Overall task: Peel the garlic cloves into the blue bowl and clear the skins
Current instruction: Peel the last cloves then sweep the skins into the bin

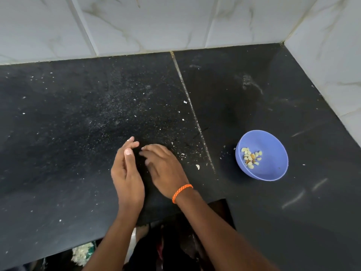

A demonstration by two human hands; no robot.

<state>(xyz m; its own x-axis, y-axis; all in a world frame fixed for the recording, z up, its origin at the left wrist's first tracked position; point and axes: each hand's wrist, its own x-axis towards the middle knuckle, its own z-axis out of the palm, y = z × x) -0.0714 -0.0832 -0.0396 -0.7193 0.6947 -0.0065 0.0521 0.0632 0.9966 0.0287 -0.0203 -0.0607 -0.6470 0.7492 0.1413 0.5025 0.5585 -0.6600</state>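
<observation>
A blue bowl [273,169] stands on the black counter at the right, with several peeled garlic cloves [251,157] lying inside it. My left hand [127,173] stands on its edge near the counter's front, fingers straight, holding nothing. My right hand [164,169], with an orange cord at the wrist, lies palm down right beside it, fingers loosely spread on the counter; its fingers are blurred. Small white bits of garlic skin [197,166] are scattered over the counter around and beyond both hands.
The black counter [78,114] has a seam [192,110] running from back to front between hands and bowl. White tiled walls [156,22] close the back and right side. The counter's front edge has a step just behind my right wrist.
</observation>
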